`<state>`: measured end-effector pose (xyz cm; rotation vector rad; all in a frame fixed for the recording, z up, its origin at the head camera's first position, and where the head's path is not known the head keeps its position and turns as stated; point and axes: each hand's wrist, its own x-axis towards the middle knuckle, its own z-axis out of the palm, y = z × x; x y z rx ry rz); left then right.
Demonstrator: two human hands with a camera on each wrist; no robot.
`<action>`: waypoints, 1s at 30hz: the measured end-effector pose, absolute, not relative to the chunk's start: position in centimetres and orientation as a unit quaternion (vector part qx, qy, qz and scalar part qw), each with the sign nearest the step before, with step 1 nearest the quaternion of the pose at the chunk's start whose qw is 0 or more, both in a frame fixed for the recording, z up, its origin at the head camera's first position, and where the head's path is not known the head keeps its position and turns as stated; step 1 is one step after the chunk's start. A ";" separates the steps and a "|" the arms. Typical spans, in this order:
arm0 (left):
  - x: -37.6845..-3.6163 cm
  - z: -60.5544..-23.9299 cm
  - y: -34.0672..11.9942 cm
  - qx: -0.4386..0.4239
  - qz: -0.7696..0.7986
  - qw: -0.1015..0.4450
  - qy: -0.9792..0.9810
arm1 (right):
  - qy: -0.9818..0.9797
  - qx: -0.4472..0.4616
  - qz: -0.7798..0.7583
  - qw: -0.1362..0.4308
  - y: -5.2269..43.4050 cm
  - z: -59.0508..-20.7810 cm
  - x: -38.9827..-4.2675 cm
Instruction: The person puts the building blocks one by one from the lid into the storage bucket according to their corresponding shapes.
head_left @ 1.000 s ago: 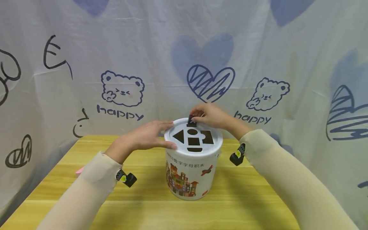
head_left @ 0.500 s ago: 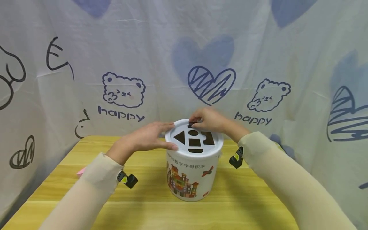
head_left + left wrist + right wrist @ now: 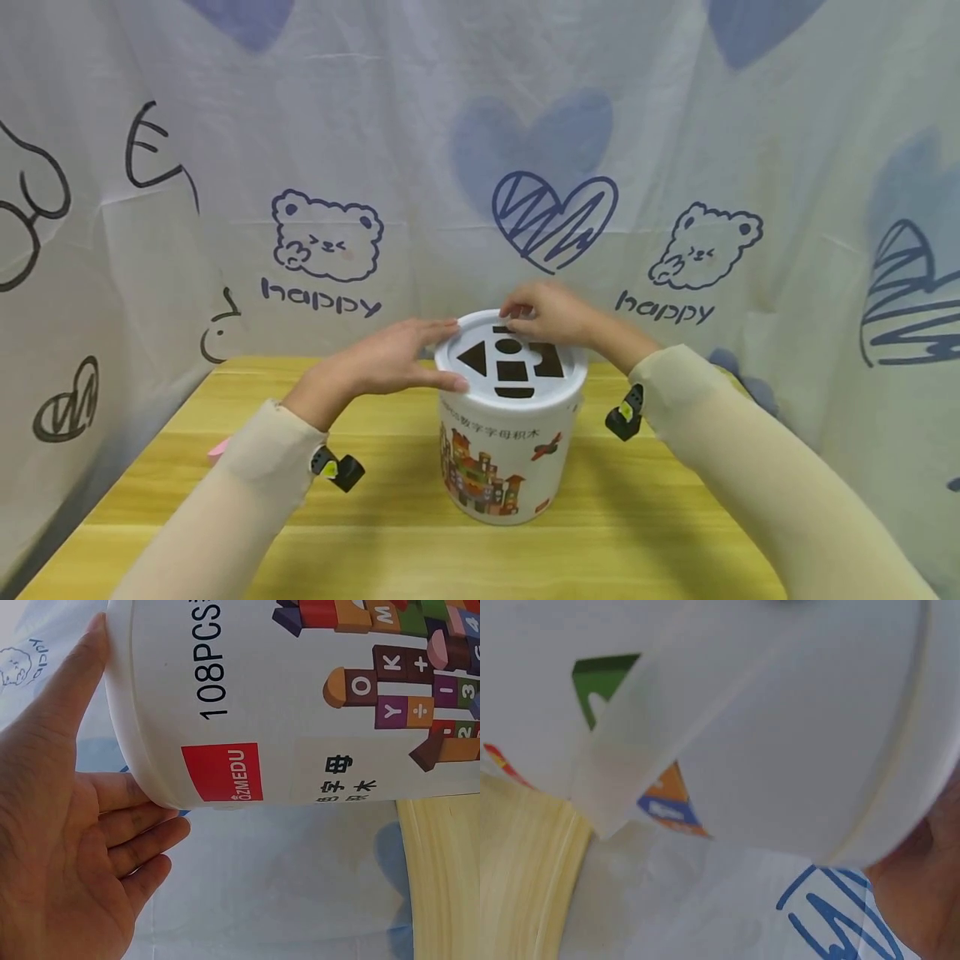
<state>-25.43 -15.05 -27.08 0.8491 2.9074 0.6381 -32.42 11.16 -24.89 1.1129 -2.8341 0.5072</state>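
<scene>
A white bucket [image 3: 504, 458] printed with toy blocks stands on the table. Its white lid [image 3: 558, 388] has several shaped holes, among them a triangle, a circle and a square. My left hand [image 3: 386, 358] rests on the lid's left rim, thumb and fingers spread apart. In the left wrist view, that hand [image 3: 82, 817] lies against the rim with its fingers extended. Over the slot at the lid's far edge is my right hand [image 3: 558, 312], fingers bent down. Whether anything is between its fingertips is hidden. The right wrist view shows mostly the bucket's side [image 3: 795, 750].
The bucket stands on a yellow wood-grain table [image 3: 375, 550]. A small pink thing [image 3: 217, 451] shows partly behind the left sleeve. Close behind the table hangs a pale curtain [image 3: 435, 250] with bear and heart drawings.
My right hand has come down onto the lid, and the dark block it pinched has sunk into the far slot out of sight. My left hand stays on the rim.
</scene>
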 end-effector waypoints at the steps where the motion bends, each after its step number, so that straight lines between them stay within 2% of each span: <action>1: -25.4 -27.1 -15.0 0.274 0.206 0.022 0.939 | -0.918 0.358 0.168 0.030 11.4 -24.9 -32.4; 8: -25.3 -27.0 -15.1 0.279 0.209 0.017 0.937 | -0.916 0.336 0.214 0.045 14.3 -24.2 -31.3; 19: -25.4 -26.9 -15.1 0.279 0.201 0.013 0.939 | -0.910 0.341 0.208 0.110 21.3 -24.6 -29.4; 30: -25.5 -26.9 -15.0 0.283 0.205 0.018 0.937 | -0.919 0.316 0.205 0.116 26.3 -25.9 -26.8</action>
